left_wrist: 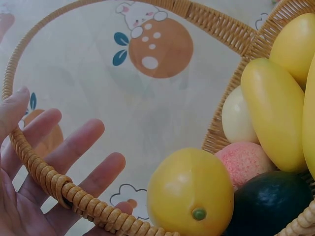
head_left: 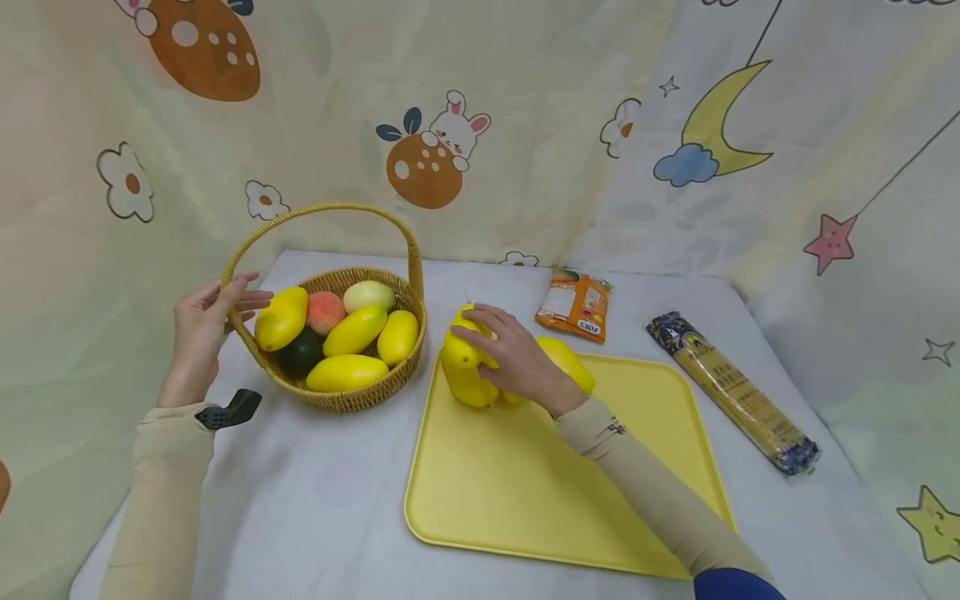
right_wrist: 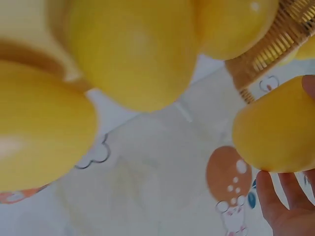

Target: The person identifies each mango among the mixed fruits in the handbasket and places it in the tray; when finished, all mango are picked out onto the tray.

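Note:
My right hand [head_left: 517, 354] grips a yellow mango [head_left: 463, 340] over the far left corner of the yellow tray [head_left: 555, 492]. In the right wrist view the fingertips press against that mango [right_wrist: 275, 128]. Beneath it lies another mango [head_left: 468, 387], and one more mango [head_left: 566, 365] rests beside the right wrist. My left hand [head_left: 202, 321] is at the left side of the wicker basket [head_left: 375, 392], its fingers extended behind the handle [left_wrist: 44, 179] and the thumb in front. Several mangoes [head_left: 347, 373], a pink peach [head_left: 326, 312], a pale round fruit [head_left: 369, 297] and a dark green avocado [head_left: 302, 354] fill the basket.
Behind the tray lies an orange snack packet [head_left: 576, 304]. A long pack of dry noodles [head_left: 731, 392] lies slanted to the tray's right. White cloth [head_left: 330, 500] covers the table, and a printed curtain [head_left: 525, 167] hangs along its back and sides.

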Motion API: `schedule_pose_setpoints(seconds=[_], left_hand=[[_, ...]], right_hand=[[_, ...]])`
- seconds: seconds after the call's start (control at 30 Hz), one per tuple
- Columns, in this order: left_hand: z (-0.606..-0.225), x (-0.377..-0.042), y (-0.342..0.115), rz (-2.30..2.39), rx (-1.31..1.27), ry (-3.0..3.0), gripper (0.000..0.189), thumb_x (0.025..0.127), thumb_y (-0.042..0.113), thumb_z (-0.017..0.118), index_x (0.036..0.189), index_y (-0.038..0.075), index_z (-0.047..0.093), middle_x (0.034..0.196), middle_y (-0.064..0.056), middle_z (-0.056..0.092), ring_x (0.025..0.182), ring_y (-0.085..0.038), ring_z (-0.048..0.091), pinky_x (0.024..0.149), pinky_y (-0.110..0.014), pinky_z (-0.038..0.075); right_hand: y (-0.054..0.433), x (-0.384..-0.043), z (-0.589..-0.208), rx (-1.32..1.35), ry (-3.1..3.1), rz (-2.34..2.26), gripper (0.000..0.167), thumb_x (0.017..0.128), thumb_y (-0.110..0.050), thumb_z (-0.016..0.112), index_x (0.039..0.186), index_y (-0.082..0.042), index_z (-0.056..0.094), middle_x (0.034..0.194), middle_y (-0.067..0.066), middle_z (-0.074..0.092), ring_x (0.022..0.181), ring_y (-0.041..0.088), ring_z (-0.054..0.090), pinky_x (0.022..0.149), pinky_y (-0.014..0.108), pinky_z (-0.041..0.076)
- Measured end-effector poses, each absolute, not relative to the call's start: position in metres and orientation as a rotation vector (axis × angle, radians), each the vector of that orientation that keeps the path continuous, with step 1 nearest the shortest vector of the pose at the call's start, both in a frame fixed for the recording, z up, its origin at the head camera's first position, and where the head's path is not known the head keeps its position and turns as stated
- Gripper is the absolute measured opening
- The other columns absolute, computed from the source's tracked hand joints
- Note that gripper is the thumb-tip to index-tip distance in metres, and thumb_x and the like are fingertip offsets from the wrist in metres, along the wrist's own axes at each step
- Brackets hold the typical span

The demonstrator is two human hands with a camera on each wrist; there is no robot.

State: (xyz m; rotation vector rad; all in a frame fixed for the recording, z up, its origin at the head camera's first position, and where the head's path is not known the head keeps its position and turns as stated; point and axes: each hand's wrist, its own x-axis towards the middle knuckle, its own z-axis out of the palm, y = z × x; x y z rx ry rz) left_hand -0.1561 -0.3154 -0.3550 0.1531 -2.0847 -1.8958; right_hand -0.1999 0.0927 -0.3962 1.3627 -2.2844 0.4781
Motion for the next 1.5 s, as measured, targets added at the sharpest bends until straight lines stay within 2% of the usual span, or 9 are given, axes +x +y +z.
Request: schedule_pose_setpoints(seconds=[0.3, 0.53, 0.73, 1.03, 1.27, 1.5], left_hand=[[-0.353, -0.155, -0.317, -1.906, 0.143, -2.07, 0.046, 0.091, 0.039, 0.061, 0.124, 0.008, 0.063, 0.086, 0.013, 0.073, 0.084, -0.005, 0.068, 0.076, -0.011, 0.05], [-0.354, -0.156, -0.316, -1.909, 0.14, -2.078, 0.045, 0.091, 0.04, 0.061, 0.123, 0.009, 0.064, 0.086, 0.013, 0.073, 0.083, -0.004, 0.068, 0.075, -0.01, 0.049], [-0.353, -0.156, -0.317, -1.903, 0.147, -2.096, 0.048, 0.091, 0.042, 0.06, 0.126, 0.01, 0.062, 0.086, 0.015, 0.073, 0.084, -0.003, 0.068, 0.075, -0.009, 0.049], [-0.353, -0.156, -0.316, -1.873, 0.151, -2.116, 0.048, 0.091, 0.042, 0.06, 0.126, 0.01, 0.062, 0.086, 0.016, 0.073, 0.084, -0.002, 0.067, 0.075, -0.009, 0.048], [-0.354, -0.157, -0.317, -1.869, 0.149, -2.115, 0.052, 0.091, 0.042, 0.06, 0.128, 0.005, 0.06, 0.085, 0.016, 0.073, 0.084, -0.002, 0.068, 0.075, -0.01, 0.049], [-0.354, -0.157, -0.317, -1.856, 0.156, -2.123, 0.051, 0.091, 0.043, 0.06, 0.127, 0.007, 0.061, 0.086, 0.016, 0.073, 0.084, -0.003, 0.068, 0.076, -0.011, 0.049]], right_hand=[[0.145, -0.196, -0.402, 1.228, -2.326, 0.493, 0.065, 0.07, 0.002, 0.08, 0.13, -0.012, 0.057, 0.133, 0.017, 0.051, 0.13, 0.036, 0.043, 0.101, 0.052, 0.043], [0.179, -0.188, -0.408, 1.169, -2.334, 0.499, 0.065, 0.07, 0.0, 0.081, 0.13, -0.01, 0.057, 0.133, 0.019, 0.051, 0.128, 0.038, 0.044, 0.1, 0.055, 0.043], [0.204, -0.185, -0.413, 1.143, -2.301, 0.493, 0.067, 0.066, 0.006, 0.078, 0.128, -0.008, 0.058, 0.13, 0.02, 0.052, 0.125, 0.039, 0.045, 0.099, 0.056, 0.041], [0.236, -0.178, -0.421, 1.051, -2.354, 0.456, 0.067, 0.065, 0.003, 0.079, 0.127, -0.008, 0.058, 0.129, 0.021, 0.052, 0.124, 0.041, 0.045, 0.098, 0.057, 0.04], [0.257, -0.174, -0.431, 0.967, -2.37, 0.437, 0.069, 0.061, 0.004, 0.082, 0.125, -0.008, 0.06, 0.128, 0.023, 0.053, 0.121, 0.042, 0.047, 0.094, 0.06, 0.041], [0.27, -0.172, -0.44, 0.938, -2.399, 0.439, 0.068, 0.059, 0.005, 0.081, 0.123, -0.006, 0.061, 0.126, 0.024, 0.053, 0.119, 0.042, 0.047, 0.096, 0.058, 0.04]])
